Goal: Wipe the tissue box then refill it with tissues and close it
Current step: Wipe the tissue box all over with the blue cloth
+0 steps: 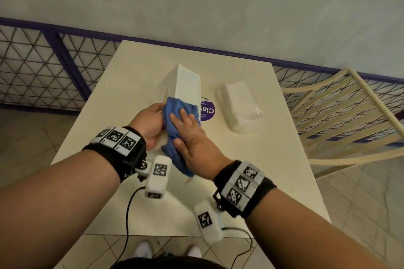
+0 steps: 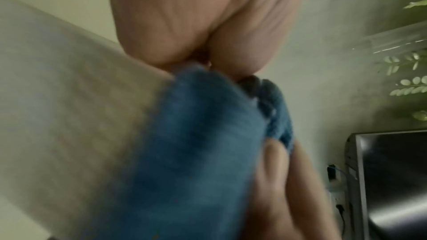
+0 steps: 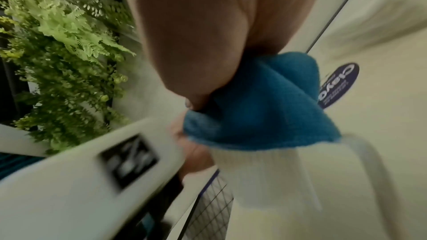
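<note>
A long white tissue box (image 1: 188,85) is tilted up off the cream table (image 1: 251,181), its far end pointing away from me. My left hand (image 1: 150,124) grips its near end from the left. My right hand (image 1: 188,131) holds a blue cloth (image 1: 175,111) against the box's near upper face, fingers spread on top and thumb tucked into the cloth. A tail of cloth hangs below the hands. In the right wrist view the cloth (image 3: 261,107) is bunched over the box (image 3: 265,174). The left wrist view is blurred, showing the cloth (image 2: 184,152) beside the box (image 2: 69,116).
A plastic-wrapped pack of white tissues (image 1: 239,107) lies on the table to the right of the box. A round purple sticker (image 1: 207,111) sits between them. A cream slatted chair (image 1: 349,116) stands at the right, and a purple-framed mesh fence (image 1: 43,67) runs behind.
</note>
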`<action>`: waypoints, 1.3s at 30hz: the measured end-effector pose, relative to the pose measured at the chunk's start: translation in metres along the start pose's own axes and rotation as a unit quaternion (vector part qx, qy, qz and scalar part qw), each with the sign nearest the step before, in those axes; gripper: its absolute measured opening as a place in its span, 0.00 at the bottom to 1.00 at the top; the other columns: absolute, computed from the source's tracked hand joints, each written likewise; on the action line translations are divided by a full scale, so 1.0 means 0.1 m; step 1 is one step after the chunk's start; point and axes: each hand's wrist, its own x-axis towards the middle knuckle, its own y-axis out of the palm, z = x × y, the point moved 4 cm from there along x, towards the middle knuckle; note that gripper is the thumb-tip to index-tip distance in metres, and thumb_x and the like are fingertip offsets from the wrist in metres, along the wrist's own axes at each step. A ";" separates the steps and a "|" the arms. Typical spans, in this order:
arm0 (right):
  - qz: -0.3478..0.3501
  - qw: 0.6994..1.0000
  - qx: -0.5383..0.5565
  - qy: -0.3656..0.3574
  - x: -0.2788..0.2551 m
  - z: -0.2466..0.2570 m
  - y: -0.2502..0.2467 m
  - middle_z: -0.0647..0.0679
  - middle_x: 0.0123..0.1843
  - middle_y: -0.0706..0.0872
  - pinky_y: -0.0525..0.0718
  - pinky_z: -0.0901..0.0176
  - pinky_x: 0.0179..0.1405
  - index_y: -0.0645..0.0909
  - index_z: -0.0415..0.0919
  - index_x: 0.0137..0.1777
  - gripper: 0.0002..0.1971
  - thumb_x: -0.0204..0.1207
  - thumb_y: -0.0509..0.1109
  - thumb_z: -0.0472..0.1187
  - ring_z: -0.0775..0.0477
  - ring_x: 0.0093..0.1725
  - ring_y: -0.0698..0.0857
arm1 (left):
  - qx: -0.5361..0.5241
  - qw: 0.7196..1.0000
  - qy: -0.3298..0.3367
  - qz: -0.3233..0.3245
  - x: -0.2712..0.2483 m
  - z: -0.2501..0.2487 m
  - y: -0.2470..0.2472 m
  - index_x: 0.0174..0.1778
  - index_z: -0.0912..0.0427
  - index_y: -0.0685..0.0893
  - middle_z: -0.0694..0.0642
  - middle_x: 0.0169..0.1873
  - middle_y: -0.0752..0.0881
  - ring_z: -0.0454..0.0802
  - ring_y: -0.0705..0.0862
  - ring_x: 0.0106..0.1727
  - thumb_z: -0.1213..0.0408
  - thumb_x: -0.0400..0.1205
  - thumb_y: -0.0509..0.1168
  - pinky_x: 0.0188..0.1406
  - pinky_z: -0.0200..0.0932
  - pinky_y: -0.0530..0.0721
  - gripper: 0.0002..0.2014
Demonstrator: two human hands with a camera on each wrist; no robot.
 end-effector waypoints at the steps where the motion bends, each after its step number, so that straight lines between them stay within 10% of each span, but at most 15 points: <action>1: -0.005 1.000 -0.001 0.009 0.08 -0.05 -0.07 0.40 0.85 0.49 0.32 0.71 0.76 0.53 0.40 0.83 0.28 0.85 0.57 0.37 0.52 0.82 0.40 | 0.005 1.000 0.006 0.007 0.00 0.04 0.01 0.63 0.59 0.81 0.63 0.48 0.88 0.59 0.86 0.48 0.66 0.85 0.60 0.52 0.53 0.85 0.12; 5: -0.060 0.991 -0.015 0.119 0.45 -0.38 -0.48 0.41 0.86 0.46 0.41 0.55 0.82 0.50 0.43 0.84 0.28 0.86 0.54 0.41 0.42 0.85 0.43 | 0.052 0.997 0.017 0.057 -0.06 0.14 0.12 0.71 0.56 0.75 0.65 0.61 0.85 0.62 0.82 0.63 0.60 0.84 0.60 0.70 0.61 0.76 0.19; 15: 0.019 0.999 -0.026 -0.013 -0.07 0.00 0.06 0.41 0.86 0.47 0.41 0.49 0.82 0.51 0.45 0.83 0.30 0.82 0.56 0.43 0.41 0.85 0.40 | 0.012 0.998 0.057 0.031 -0.13 -0.10 -0.02 0.60 0.59 0.81 0.62 0.48 0.87 0.57 0.85 0.48 0.69 0.84 0.60 0.54 0.51 0.82 0.10; 24: -0.110 0.989 -0.022 0.097 0.45 -0.33 -0.90 0.42 0.86 0.51 0.43 0.56 0.81 0.53 0.46 0.83 0.27 0.86 0.55 0.42 0.42 0.85 0.47 | 0.182 0.970 0.105 0.124 -0.34 -0.06 0.00 0.67 0.50 0.79 0.56 0.55 0.89 0.52 0.87 0.55 0.64 0.87 0.56 0.57 0.49 0.83 0.15; 29: -0.129 0.972 0.027 0.193 0.36 -0.36 -1.17 0.46 0.63 0.83 0.75 0.56 0.60 0.71 0.47 0.72 0.19 0.84 0.57 0.51 0.46 0.61 0.81 | 0.236 0.950 0.107 0.174 -0.42 -0.04 -0.05 0.66 0.50 0.79 0.52 0.54 0.90 0.49 0.87 0.55 0.65 0.87 0.57 0.54 0.43 0.84 0.15; 34: -0.157 0.922 0.183 0.302 0.21 -0.49 -1.17 0.52 0.48 0.89 0.85 0.57 0.50 0.85 0.48 0.56 0.17 0.69 0.75 0.53 0.53 0.47 0.87 | 0.351 0.905 0.127 0.204 -0.42 -0.13 -0.09 0.64 0.42 0.79 0.38 0.41 0.88 0.31 0.85 0.44 0.65 0.86 0.57 0.49 0.30 0.80 0.15; 39: -0.263 0.875 0.204 0.353 0.19 -0.58 -1.01 0.52 0.39 0.90 0.86 0.56 0.47 0.88 0.47 0.47 0.11 0.65 0.73 0.47 0.49 0.42 0.87 | 0.463 0.852 0.136 0.206 -0.41 -0.18 -0.06 0.73 0.40 0.73 0.44 0.58 0.81 0.41 0.79 0.61 0.61 0.87 0.54 0.65 0.37 0.75 0.19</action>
